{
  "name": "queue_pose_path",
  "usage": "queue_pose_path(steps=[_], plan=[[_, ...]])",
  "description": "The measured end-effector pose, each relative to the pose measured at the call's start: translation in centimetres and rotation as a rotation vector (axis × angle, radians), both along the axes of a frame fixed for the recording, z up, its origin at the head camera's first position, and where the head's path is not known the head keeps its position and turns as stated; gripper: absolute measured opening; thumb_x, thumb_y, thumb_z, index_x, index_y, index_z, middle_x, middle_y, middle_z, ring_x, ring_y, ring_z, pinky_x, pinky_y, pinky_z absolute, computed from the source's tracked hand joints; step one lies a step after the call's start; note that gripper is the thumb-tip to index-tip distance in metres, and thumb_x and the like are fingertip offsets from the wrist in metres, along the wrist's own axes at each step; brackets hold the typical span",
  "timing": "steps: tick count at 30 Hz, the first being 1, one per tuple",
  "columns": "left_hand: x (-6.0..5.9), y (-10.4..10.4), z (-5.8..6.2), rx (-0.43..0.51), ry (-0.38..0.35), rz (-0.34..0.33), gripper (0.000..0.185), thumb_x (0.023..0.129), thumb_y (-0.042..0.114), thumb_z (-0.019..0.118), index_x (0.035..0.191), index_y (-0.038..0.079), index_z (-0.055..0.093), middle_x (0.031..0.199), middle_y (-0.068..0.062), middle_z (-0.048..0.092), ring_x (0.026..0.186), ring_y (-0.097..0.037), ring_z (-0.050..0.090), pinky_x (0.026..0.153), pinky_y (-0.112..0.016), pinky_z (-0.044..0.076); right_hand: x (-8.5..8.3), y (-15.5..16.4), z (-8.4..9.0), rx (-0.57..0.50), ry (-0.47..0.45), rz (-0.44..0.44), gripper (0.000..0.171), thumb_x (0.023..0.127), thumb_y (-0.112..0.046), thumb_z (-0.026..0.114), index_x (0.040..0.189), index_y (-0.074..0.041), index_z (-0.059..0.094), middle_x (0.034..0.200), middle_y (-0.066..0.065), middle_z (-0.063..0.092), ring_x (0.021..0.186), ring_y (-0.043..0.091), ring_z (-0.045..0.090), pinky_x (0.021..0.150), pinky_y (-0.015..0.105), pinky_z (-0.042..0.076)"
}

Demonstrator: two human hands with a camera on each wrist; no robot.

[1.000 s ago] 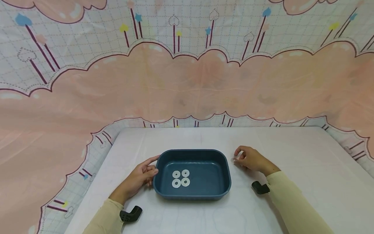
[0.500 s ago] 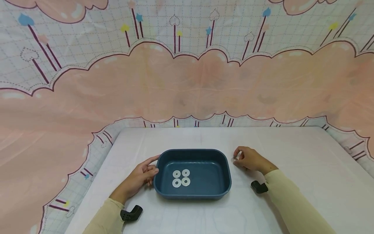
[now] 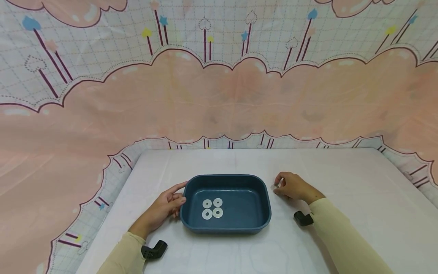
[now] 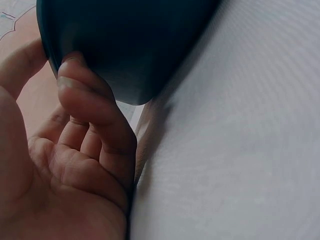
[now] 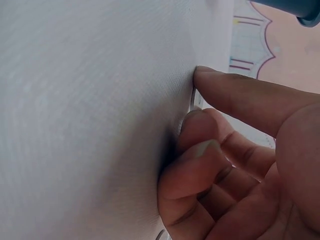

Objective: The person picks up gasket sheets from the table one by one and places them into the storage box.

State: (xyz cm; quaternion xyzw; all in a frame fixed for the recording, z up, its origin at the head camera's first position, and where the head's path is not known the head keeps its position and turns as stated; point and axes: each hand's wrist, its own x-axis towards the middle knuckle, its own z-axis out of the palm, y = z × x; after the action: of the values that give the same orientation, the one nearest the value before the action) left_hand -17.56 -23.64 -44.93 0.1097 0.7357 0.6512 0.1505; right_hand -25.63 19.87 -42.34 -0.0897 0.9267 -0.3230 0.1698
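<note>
Right hand [image 3: 295,186] shifts only slightly, pinching a small ring [image 3: 275,187], seemingly not yet lifted; the left hand [image 3: 163,208] grips the tray [image 3: 226,230].

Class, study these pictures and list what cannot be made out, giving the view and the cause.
- Head: the right hand hides part of the small piece.
- Head: any markings on the white rings, too small.
- Left wrist: the rest of the blue tray, cut off by the top edge.
- Right wrist: whatever the curved sliver belongs to, cut off at the bottom.
</note>
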Motion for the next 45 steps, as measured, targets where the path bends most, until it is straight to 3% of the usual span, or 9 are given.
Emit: queue_pose_path(steps=[9,21,45], plan=[[-0.09,0.03,0.01,0.012,0.005,-0.009,0.062,0.102,0.016,0.056,0.157,0.009,0.027,0.079,0.007,0.054,0.065,-0.007,0.054,0.059,-0.021,0.046,-0.04,0.08,-0.13,0.006,0.011,0.013,0.025,0.088,-0.013,0.074,0.105,-0.003,0.060,0.080,0.007,0.054,0.064,0.017,0.054,0.058,0.028,0.046],[-0.04,0.01,0.14,0.001,0.008,-0.006,0.064,0.102,0.019,0.058,0.157,0.008,0.027,0.078,0.006,0.054,0.065,-0.007,0.054,0.059,-0.021,0.047,0.15,0.10,-0.24,0.041,0.087,0.070,0.027,0.086,-0.012,0.077,0.104,-0.006,0.057,0.086,0.007,0.054,0.079,0.019,0.053,0.067,0.030,0.044],[-0.31,-0.09,0.01,0.014,0.007,-0.015,0.065,0.101,0.019,0.059,0.157,0.009,0.027,0.078,0.007,0.054,0.065,-0.007,0.054,0.058,-0.021,0.046,0.80,0.20,-0.19,-0.008,0.121,0.098,0.025,0.087,-0.007,0.075,0.105,-0.012,0.059,0.083,0.006,0.059,0.073,0.019,0.054,0.066,0.029,0.048]])
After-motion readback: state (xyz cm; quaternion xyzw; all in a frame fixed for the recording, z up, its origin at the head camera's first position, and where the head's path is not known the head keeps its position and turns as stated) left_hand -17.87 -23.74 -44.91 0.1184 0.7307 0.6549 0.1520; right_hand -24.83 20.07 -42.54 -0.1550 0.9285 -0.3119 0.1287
